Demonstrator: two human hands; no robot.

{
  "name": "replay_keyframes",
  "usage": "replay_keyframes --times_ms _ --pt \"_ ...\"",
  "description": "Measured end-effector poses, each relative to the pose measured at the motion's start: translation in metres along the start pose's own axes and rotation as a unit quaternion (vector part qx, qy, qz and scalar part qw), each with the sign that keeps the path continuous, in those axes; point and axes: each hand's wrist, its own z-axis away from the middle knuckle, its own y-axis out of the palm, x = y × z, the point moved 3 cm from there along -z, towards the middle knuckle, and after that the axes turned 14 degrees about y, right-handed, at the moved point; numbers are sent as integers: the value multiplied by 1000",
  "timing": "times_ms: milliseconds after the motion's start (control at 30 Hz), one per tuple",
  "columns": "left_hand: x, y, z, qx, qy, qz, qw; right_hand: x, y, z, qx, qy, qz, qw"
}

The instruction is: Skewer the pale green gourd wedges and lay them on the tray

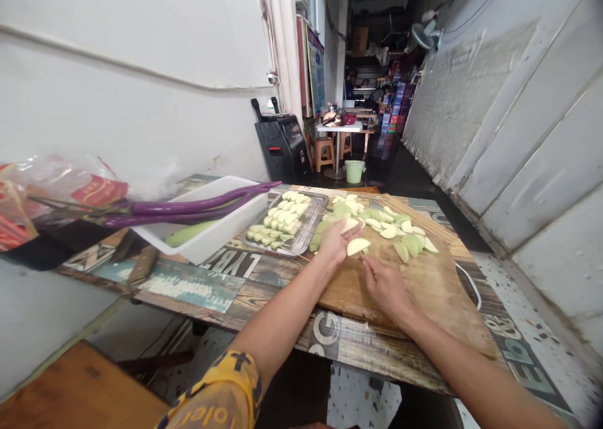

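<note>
My left hand (pixel 333 243) is closed around a pale green vegetable slice (pixel 349 225) above the wooden cutting board (pixel 424 291). Just to its right, a half-moon slice (pixel 358 247) sits on a thin wooden skewer. The fingers of my right hand (pixel 385 284) pinch the lower end of that skewer, mostly hidden by them. More loose slices (pixel 411 245) lie spread over the far part of the board. Left of the board, a clear tray (pixel 301 248) holds rows of slices (pixel 287 214).
A white bin (pixel 202 250) stands to the left, with long purple eggplants (pixel 188 209) across it and a pale green vegetable (pixel 191 233) inside. A knife (pixel 142 264) lies near the table's left edge. Bare skewers (pixel 433 223) lie behind the board. Plastic bags (pixel 85 187) are at far left.
</note>
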Motion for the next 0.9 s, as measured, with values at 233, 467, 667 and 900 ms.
replay_keyframes --times_ms 233,467,667,900 --pt "-3 4 7 -3 29 -38 999 -1 -2 -2 10 4 -25 1000" --pt "5 12 16 29 35 -63 997 -3 -2 -6 -3 3 -24 1000" --pt "4 12 19 31 55 -91 994 0 -3 -4 -16 13 25 999" --pt "15 21 32 131 -57 -97 985 -2 -8 -9 -46 63 9 997"
